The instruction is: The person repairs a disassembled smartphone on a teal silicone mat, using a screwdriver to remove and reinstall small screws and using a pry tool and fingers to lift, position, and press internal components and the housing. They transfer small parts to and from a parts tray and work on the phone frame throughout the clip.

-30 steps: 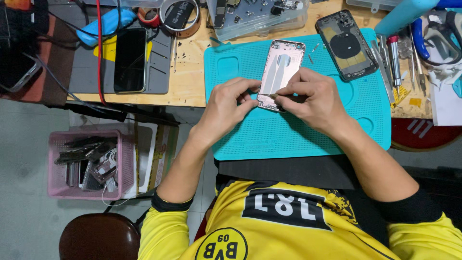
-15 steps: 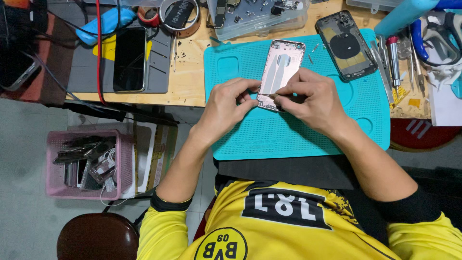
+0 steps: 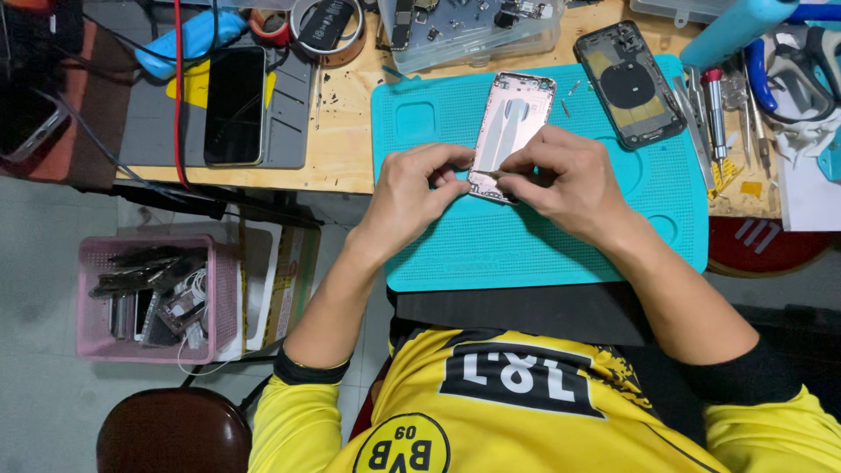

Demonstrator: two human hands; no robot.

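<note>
A pink-silver phone rear housing (image 3: 513,123) lies open side up on a teal work mat (image 3: 455,254). My left hand (image 3: 412,197) pinches the housing's near left corner. My right hand (image 3: 561,180) rests on the near right corner and grips a thin dark tool whose tip touches the housing's near edge. Most of the tool is hidden under my fingers.
A dark phone back (image 3: 629,83) lies at the mat's far right, next to screwdrivers and tweezers (image 3: 714,105). A black phone (image 3: 235,105) rests on a grey mat to the left. A clear parts box (image 3: 473,26) and tape rolls (image 3: 320,26) stand behind. Below the table stands a pink basket (image 3: 153,298).
Both hands stay at the housing's near end. The fingers of my right hand have shifted slightly along the edge; the housing has not moved.
</note>
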